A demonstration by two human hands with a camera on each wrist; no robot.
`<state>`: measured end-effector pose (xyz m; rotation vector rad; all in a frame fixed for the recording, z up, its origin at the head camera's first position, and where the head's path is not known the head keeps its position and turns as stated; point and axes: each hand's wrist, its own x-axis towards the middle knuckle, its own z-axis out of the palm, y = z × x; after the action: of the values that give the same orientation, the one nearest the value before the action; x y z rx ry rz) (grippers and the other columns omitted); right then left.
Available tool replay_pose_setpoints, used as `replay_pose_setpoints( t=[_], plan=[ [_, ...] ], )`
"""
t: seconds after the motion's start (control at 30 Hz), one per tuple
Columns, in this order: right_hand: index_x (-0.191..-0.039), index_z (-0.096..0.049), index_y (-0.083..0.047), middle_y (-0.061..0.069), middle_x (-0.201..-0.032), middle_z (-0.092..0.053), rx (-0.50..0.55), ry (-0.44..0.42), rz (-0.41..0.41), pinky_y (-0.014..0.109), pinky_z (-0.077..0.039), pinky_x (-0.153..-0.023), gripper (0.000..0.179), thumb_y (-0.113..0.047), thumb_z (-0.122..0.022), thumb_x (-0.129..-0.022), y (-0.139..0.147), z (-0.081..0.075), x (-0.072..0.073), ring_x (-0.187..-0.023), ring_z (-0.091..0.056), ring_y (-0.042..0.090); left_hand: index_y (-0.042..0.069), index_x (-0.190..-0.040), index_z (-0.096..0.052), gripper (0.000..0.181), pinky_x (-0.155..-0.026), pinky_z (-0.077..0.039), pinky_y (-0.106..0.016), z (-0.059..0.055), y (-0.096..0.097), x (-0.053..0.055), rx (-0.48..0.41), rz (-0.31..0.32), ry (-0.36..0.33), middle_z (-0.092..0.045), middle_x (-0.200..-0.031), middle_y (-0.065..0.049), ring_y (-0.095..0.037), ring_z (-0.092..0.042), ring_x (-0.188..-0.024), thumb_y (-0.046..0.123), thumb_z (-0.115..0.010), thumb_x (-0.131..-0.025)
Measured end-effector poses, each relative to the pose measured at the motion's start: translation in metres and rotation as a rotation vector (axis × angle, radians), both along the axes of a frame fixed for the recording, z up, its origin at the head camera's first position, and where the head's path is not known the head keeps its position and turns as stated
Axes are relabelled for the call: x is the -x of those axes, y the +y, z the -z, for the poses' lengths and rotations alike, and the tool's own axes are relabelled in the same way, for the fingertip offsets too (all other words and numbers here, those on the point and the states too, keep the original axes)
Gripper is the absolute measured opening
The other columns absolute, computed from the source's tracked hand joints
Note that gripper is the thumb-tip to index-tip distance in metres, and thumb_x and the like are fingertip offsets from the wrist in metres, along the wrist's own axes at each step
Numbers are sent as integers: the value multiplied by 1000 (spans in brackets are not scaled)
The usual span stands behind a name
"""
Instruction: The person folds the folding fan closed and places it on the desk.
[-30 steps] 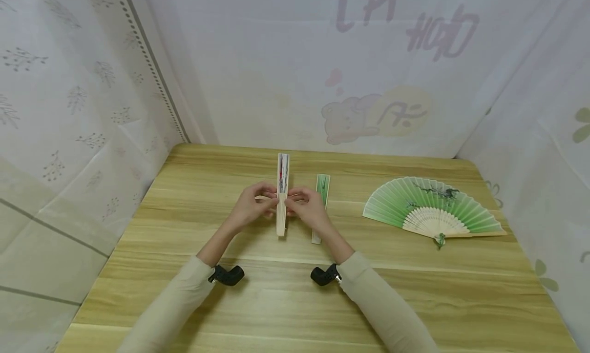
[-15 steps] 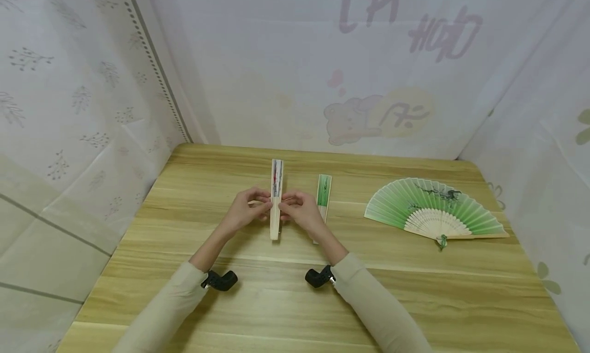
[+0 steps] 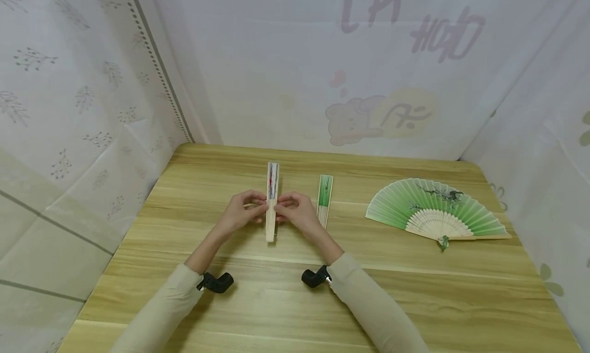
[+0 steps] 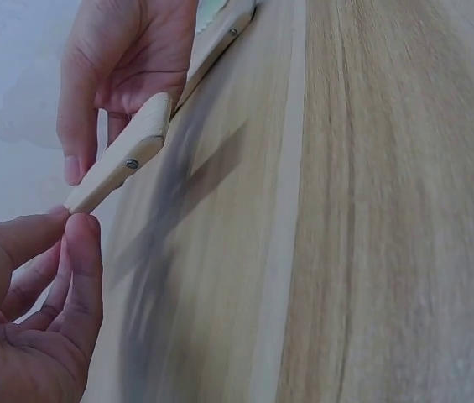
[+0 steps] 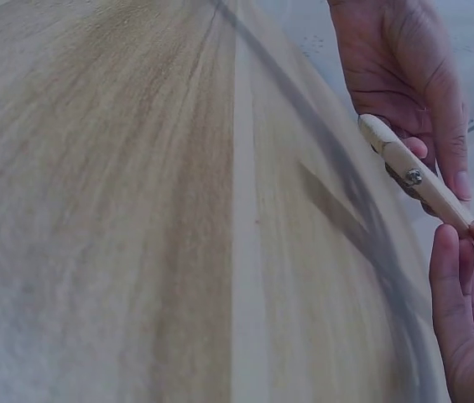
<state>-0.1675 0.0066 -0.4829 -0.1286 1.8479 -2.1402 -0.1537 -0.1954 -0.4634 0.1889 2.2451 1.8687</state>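
Head view, left hand: thumb and fingers pinch the left edge of a folded white fan, near the middle of its length
Right hand: thumb and fingers pinch the same fan from the opposite edge, so both hands hold it between them, with a narrow grip on each side
Held fan: lifted off the worktop, its shadow falling apart from it; pale ribs toward the person, the white printed part with red and dark marks pointing away
Rivet: a small metal one near the fan's rib end, seen from both wrists
Sleeves: light beige, ending at the wrists, a black device at the left cuff and a second one at the right
Folded green fan: lying on the worktop just right of the right hand, its near end hidden behind that arm
Spread green fan: well apart at the right, fully fanned, with a dark branch print, pale ribs and a green tassel at the pivot
Backdrop: pale cloth behind the worktop, printed with lettering and a bear
Left curtain: pale cloth with sprig patterns
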Motion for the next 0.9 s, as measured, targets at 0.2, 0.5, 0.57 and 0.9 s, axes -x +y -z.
replay_pose_setpoints(
  t=[0.2, 0.5, 0.57, 0.9],
  plan=[
    [-118, -63, 11, 15, -100, -64, -7, -23, -16, 50, -58, -84, 30, 7, -74, -90, -4, 3, 0, -82, -67, 24, -12, -123, -58, 30, -69, -60, -31, 0, -4, -2, 15, 7, -16, -63, -108, -24, -30, -69, -88, 1, -68, -98],
    [-112, -65, 9, 14, -91, -68, -35, 17, -30, 43, -60, -77, 22, 5, -73, -92, -8, 4, 0, -75, -69, 23, -13, -120, -58, 28, -68, -60, -32, 4, -8, -1, 23, 11, -5, -65, -105, -24, -29, -70, -86, -1, -68, -97],
    [-112, -64, 10, 15, -90, -69, -47, 32, -34, 42, -61, -75, 21, 4, -72, -93, -9, 4, 0, -74, -69, 23, -12, -120, -58, 28, -68, -60, -33, 4, -10, -1, 29, 10, -7, -65, -105, -24, -28, -70, -85, 0, -68, -97],
    [-109, -65, 10, 17, -87, -70, -110, 40, -42, 38, -61, -68, 17, 4, -71, -94, -14, 5, 0, -69, -69, 21, -12, -121, -58, 28, -68, -61, -35, 6, -15, -1, 61, 25, -2, -66, -105, -24, -31, -69, -86, 1, -68, -98]
  ],
)
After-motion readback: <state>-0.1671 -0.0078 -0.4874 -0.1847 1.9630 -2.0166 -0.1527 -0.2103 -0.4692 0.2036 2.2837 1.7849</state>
